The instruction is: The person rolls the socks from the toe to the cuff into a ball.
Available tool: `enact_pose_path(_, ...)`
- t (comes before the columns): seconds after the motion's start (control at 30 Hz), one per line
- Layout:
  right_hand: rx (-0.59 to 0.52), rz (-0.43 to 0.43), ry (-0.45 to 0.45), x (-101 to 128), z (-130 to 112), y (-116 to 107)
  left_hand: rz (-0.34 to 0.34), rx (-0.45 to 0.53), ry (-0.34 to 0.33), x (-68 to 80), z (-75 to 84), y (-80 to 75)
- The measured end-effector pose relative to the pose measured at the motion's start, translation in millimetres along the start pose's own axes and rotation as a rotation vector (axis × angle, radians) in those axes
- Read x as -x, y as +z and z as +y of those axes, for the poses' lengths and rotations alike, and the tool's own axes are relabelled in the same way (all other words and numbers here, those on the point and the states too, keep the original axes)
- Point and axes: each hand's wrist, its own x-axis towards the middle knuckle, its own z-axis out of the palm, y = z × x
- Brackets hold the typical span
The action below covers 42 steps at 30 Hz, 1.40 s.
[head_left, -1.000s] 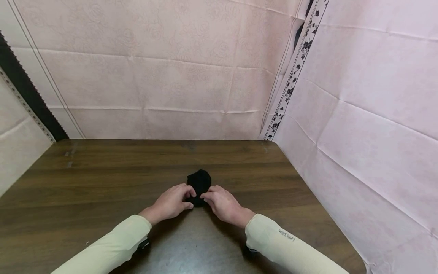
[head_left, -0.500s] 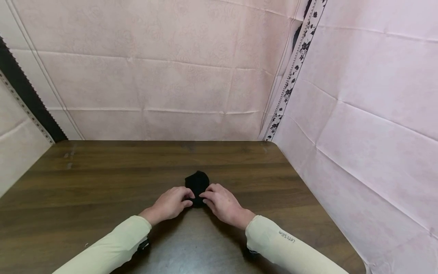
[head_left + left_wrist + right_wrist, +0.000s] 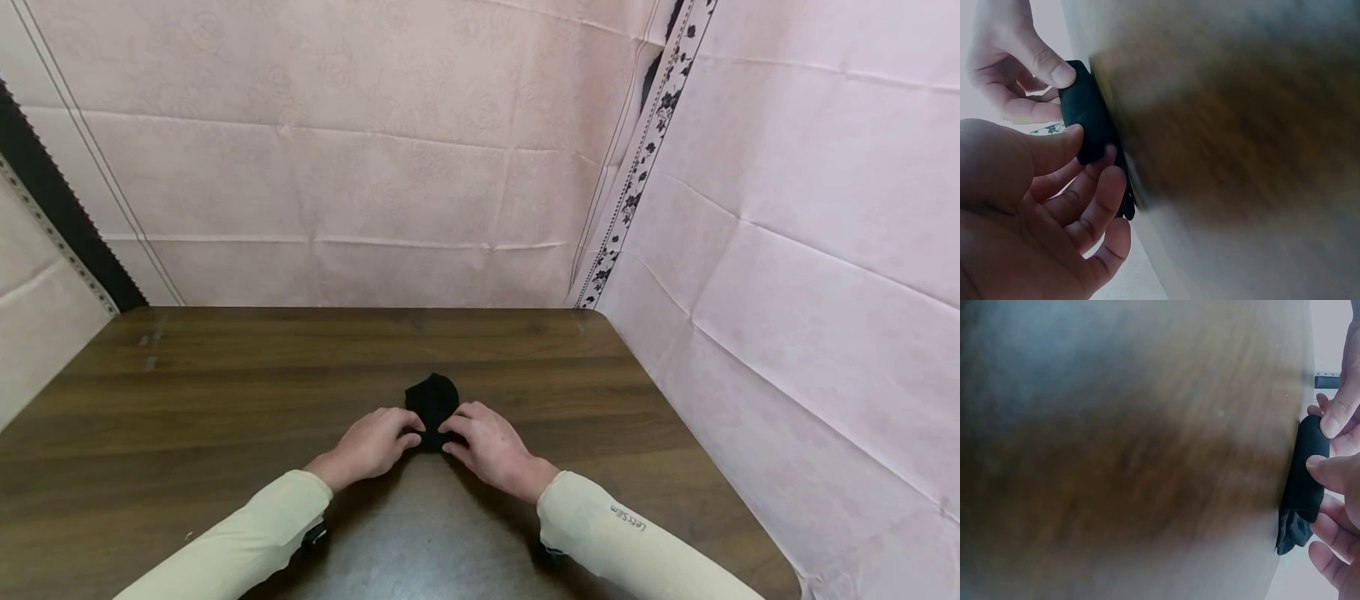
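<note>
a small black sock, bunched into a compact bundle, lies on the dark wooden tabletop, about mid-width and nearer the near edge than the far wall. both hands meet at its near end. the left hand has its fingers curled with the thumb pressed on the fabric, and the left wrist view shows the sock pinched between thumb and fingertips. the right hand does the same from the right; the right wrist view shows its fingertips clamped on the dark roll, with a loose frayed-looking end hanging below. so each grip is narrow and holds the sock, not the tabletop.

the step in hand looks like rolling or tucking the bundle tight. to do it well, i judge the thumbs should stay on top while the fingers work from under, so the layers do not spring apart. the loose end probably wants tucking in first, or it may unroll. keeping the bundle flat on the tabletop should give something firm to press against.

pink cloth lines the far and right sides.
</note>
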Motion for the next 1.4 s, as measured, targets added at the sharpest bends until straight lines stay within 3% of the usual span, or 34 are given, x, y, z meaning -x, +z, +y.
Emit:
enact_pose_path(0.67, 0.001, -0.085, 0.003, -1.5, -0.8, 1.2, 0.019, -0.035, -0.019, 1.0, 1.0, 1.0)
enact_pose_path(1.4, -0.04, -0.131, 0.062, -2.8, -3.6, 1.3, 0.008, 0.015, -0.023, 2.5, 0.0, 0.1)
